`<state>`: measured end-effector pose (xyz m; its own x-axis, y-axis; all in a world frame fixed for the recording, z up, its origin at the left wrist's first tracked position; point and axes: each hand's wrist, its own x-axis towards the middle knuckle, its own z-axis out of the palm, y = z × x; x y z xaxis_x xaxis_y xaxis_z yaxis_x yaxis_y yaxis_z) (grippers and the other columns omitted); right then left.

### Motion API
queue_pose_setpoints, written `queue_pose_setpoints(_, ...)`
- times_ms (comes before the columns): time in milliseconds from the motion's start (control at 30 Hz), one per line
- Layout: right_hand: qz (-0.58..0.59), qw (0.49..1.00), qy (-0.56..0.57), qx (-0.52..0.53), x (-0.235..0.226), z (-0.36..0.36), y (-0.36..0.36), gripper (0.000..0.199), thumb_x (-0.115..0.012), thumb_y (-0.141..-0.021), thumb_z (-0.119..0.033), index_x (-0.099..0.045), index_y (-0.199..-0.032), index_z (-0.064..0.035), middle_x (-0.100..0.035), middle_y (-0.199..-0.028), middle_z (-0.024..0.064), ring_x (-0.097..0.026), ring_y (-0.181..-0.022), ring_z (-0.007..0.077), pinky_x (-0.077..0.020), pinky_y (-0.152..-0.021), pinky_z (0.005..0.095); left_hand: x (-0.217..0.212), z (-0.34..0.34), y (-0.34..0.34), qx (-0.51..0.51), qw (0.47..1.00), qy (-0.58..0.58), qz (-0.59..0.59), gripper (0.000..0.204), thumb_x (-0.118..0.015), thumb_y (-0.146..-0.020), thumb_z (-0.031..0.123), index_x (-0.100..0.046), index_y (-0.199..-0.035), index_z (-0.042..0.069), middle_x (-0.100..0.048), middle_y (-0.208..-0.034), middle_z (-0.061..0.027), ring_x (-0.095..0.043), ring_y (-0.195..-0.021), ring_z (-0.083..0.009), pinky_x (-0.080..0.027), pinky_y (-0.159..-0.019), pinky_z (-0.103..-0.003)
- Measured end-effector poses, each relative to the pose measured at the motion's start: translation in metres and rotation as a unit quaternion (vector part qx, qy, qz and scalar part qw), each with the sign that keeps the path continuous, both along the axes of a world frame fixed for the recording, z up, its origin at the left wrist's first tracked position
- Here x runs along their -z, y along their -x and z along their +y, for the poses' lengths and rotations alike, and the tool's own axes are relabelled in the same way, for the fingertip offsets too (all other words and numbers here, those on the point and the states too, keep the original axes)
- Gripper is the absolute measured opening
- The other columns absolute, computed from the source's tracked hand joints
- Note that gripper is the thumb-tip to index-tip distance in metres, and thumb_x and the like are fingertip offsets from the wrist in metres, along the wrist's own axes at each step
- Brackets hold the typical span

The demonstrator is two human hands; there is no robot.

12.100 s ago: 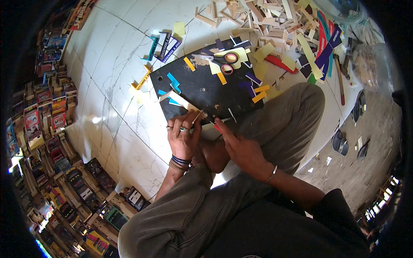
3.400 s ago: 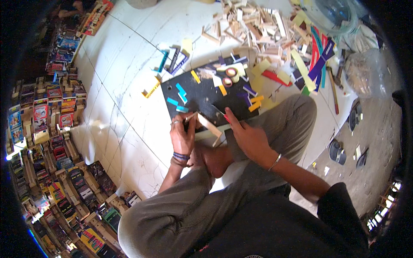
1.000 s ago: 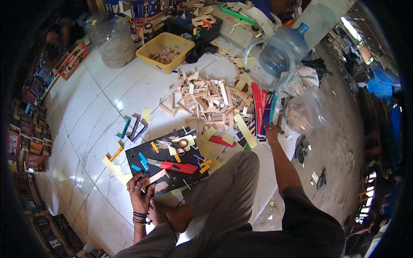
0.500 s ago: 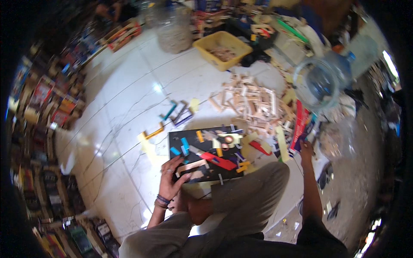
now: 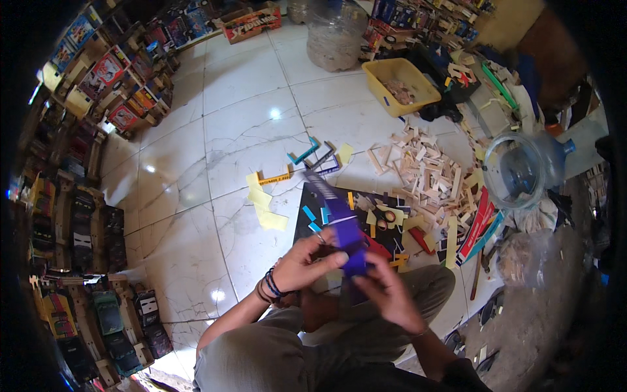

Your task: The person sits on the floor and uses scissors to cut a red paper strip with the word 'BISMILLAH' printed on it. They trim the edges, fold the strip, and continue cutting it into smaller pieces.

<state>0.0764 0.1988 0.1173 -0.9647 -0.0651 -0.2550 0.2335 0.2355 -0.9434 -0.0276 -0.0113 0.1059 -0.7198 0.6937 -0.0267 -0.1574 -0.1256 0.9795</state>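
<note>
Left hand (image 5: 305, 262) and right hand (image 5: 392, 297) gripping purple strip (image 5: 349, 236), black board (image 5: 302, 234) below, cracked white tile floor (image 5: 176, 261), toy vehicles (image 5: 121, 343) at left.

Purple strip (image 5: 349, 238), long, pale-marked, blurred; held slantwise between both hands (image 5: 304, 262), in front of black board (image 5: 304, 232).

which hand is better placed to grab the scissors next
Probably the right hand: it is on the same side of the purple strip as the scissors; the left hand lies opposite.

Dark wristbands (image 5: 269, 286), grey trousers (image 5: 251, 356), black sleeve (image 5: 467, 377)
</note>
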Motion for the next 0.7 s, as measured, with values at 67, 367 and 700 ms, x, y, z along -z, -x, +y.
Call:
queue_pose_setpoints(67, -0.043, 0.995, 0.061, -0.062, 0.003, -0.015, -0.007, 0.05, -0.065, -0.103, -0.016, -0.045, -0.148, -0.0094, -0.069, -0.117, 0.0152, -0.068, -0.106, 0.022, -0.054, -0.091, 0.0371, 0.002, 0.005, -0.005, -0.097, 0.989, -0.06, -0.091, 0.049, -0.065, -0.104, 0.018, -0.049, -0.148, 0.003, -0.071, -0.121, -0.0128, -0.069, -0.111, -0.0188, -0.055, -0.098, -0.033)
queue_pose_setpoints(367, -0.008, 0.988, -0.011, -0.152, 0.031, 0.052, -0.029, 0.037, -0.057, -0.107, -0.02, -0.053, -0.14, -0.0054, -0.065, -0.122, 0.0114, -0.065, -0.11, 0.0216, -0.0509, -0.096, 0.0374, 0.02, -0.023, -0.009, -0.261, 0.956, 0.023, -0.13, 0.04, -0.055, -0.109, 0.028, -0.059, -0.137, 0.0, -0.076, -0.109, -0.0178, -0.075, -0.09, -0.0213, -0.061, -0.079, -0.032)
queue_pose_setpoints(700, 0.013, 0.825, 0.353, 0.442, 0.13, 0.317, -0.032, 0.013, -0.06, -0.104, -0.022, -0.065, -0.114, -0.0148, -0.065, -0.102, -0.0022, -0.059, -0.098, 0.0116, -0.0506, -0.09, 0.0409, 0.022, -0.026, -0.003, -0.354, 0.93, 0.07, -0.07, 0.04, -0.06, -0.107, 0.03, -0.055, -0.139, 0.006, -0.071, -0.12, -0.0141, -0.073, -0.099, -0.0204, -0.06, -0.079, -0.031)
